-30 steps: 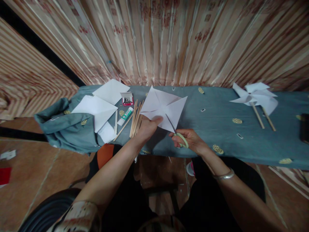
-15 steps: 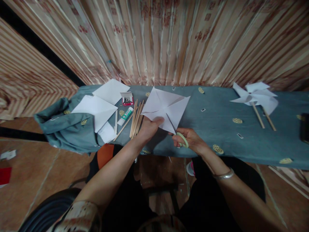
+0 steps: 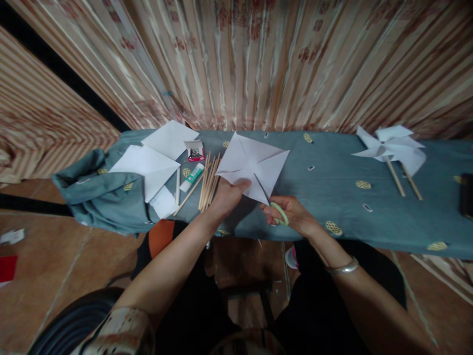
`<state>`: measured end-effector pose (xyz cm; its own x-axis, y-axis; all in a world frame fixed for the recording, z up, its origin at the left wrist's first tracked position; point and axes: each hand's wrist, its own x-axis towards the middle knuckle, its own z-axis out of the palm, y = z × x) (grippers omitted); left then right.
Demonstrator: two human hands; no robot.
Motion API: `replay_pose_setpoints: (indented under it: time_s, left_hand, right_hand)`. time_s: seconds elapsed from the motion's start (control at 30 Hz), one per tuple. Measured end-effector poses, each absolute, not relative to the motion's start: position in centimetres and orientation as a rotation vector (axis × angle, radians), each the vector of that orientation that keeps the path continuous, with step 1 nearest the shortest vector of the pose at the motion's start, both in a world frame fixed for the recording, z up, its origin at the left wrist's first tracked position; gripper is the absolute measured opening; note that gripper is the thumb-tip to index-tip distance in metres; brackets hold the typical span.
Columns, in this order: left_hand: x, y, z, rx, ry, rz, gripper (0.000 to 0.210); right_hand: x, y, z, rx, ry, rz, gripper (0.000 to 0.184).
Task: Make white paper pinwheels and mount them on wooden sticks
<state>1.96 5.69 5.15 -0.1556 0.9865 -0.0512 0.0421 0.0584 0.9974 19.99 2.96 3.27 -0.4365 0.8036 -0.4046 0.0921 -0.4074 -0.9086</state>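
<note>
A white square sheet of paper (image 3: 254, 160), slit inward from its corners, is pinched at its near left edge by my left hand (image 3: 229, 196); the thumb lies on top and the other fingers are hidden beneath. My right hand (image 3: 290, 213) is closed round the pale green handles of a pair of scissors (image 3: 280, 213). Their blades lie at the paper's near corner, along a slit that runs toward the middle. Just left of my left hand is a bundle of wooden sticks (image 3: 210, 182).
A glue stick (image 3: 192, 176), a small red box of metal pins (image 3: 194, 151) and white paper sheets (image 3: 148, 165) lie left on the grey-green cloth (image 3: 321, 172). Two paper pinwheels (image 3: 393, 145) on sticks rest at the right. A pleated curtain (image 3: 258, 64) hangs behind.
Both hands stay nearly in place. The paper's right and near corners have shifted very slightly, and the fingers of my right hand have moved a little on the scissors.
</note>
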Motion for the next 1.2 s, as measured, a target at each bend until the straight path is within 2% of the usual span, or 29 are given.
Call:
replay_pose_setpoints:
  time_s: [1.2]
  left_hand:
    - [2.02, 5.62, 5.43, 1.08, 1.362, 1.292, 0.05]
  right_hand:
    - [19.67, 2.81, 3.34, -1.281, -1.337, 1.833, 0.051]
